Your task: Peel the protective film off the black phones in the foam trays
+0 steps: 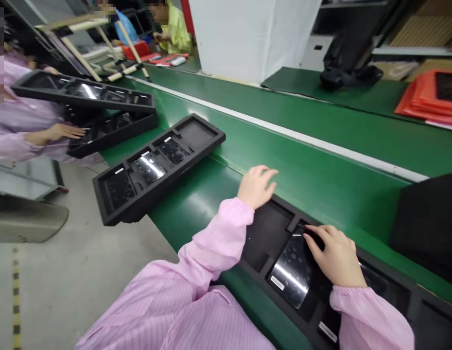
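A glossy black screen panel (292, 272) with a small white label lies slanted in a compartment of the long black foam tray (271, 277) before me. My right hand (337, 253) pinches the panel's far edge between thumb and fingers. Over the far edge of the tray's left compartment hovers my left hand (257, 187), its fingers curled but apart and holding nothing. That left compartment (268, 228) shows a bare dark bottom. Another labelled panel (328, 330) is partly covered by my right forearm, and further compartments continue to the right.
A second foam tray (158, 170) with several panels juts over the green bench edge (207, 194). Stacked trays (113, 131) stand farther left beside a co-worker's hand (61, 132). A black object (426, 223) is at right; red-orange sheets (423, 97) lie behind.
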Demonstrator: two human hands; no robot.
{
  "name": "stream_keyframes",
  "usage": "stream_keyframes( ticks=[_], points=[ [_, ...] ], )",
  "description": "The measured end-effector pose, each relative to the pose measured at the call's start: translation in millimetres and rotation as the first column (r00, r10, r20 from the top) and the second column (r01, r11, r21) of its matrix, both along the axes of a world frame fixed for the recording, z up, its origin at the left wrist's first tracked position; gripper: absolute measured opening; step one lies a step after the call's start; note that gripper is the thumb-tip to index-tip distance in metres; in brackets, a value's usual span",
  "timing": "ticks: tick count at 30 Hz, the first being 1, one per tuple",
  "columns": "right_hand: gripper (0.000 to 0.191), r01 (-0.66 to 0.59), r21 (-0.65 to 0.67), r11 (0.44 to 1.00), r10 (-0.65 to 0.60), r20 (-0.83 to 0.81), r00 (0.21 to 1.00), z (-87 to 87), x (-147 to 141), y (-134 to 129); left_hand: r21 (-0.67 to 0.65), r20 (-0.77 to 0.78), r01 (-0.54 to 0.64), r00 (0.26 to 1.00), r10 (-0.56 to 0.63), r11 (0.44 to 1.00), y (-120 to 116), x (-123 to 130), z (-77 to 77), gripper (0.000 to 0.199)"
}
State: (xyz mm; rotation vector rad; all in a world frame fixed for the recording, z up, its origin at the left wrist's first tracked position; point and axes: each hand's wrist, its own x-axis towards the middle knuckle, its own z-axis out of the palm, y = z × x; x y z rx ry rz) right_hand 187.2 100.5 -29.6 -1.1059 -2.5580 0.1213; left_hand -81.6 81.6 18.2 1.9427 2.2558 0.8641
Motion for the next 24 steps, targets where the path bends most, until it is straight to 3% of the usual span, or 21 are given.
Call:
stream_keyframes(
  ticks=[2,4,6,9,12,16,21,24],
  points=[
    [0.046,-0.014,0.003,1.000,0.014,-0.005,1.000,-1.3,1,3,0.098,-0.035,-0.232,0.971,0.236,0.968,-9,-43,8.0,0.045],
    [0.049,-0.020,0.003,1.000,0.020,-0.007,1.000,-1.6,1,5,0.192,-0.144,-0.482,0.848,0.511,0.855,-22,-88,8.7,0.052],
    [0.052,-0.015,0.003,1.000,0.015,-0.008,1.000,-1.4,1,5,0.182,-0.213,-0.630,0.725,0.655,0.755,-36,-129,3.2,0.058],
    [0.052,0.000,-0.006,1.000,0.000,-0.003,1.000,-0.8,0,5,0.028,-0.237,-0.674,0.713,0.660,0.739,-52,-168,-6.2,0.047],
    [0.048,0.011,-0.030,0.999,-0.011,-0.006,1.000,-0.1,-1,4,0.019,-0.231,-0.662,0.726,0.647,0.749,-56,-185,-5.8,0.042],
    [0.042,0.018,-0.058,0.998,-0.019,-0.019,1.000,0.7,-1,3,0.055,-0.218,-0.671,0.715,0.664,0.740,-48,-196,-0.8,0.044],
    [0.041,0.009,-0.063,0.998,-0.010,-0.027,1.000,0.8,1,5,0.025,-0.199,-0.664,0.730,0.654,0.748,-31,-193,-11.4,0.041],
    [0.042,0.009,-0.067,0.998,-0.011,-0.028,1.000,0.4,2,7,0.035,-0.183,-0.664,0.731,0.658,0.747,-35,-189,-9.6,0.040]
  ],
)
